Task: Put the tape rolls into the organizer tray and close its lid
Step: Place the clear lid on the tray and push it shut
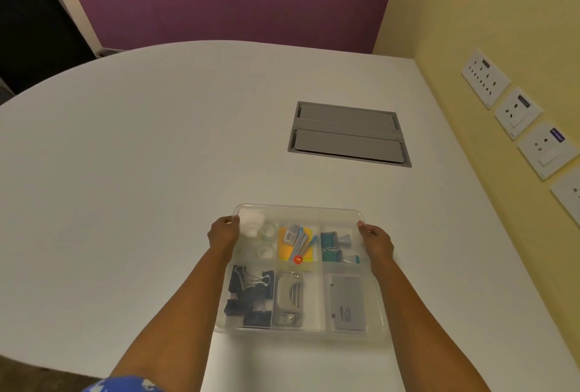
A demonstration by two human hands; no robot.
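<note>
A clear plastic organizer tray (299,209) sits on the white table near its front edge, with a translucent lid lying over it. In its far left compartment lie the tape rolls (267,231), clear and white, seen through the lid. My left hand (223,231) grips the tray's far left corner, thumb on the lid. On the opposite side, my right hand (376,239) holds the far right corner the same way. Other compartments hold binder clips (249,292), a hole punch (288,297), a grey box (347,302), sticky notes and pens.
A grey cable hatch (348,134) is set flush in the white table (141,171) beyond the tray. A yellow wall with several socket plates (518,112) runs along the right. The table's curved edge lies to the left, with a dark chair (34,30) behind it.
</note>
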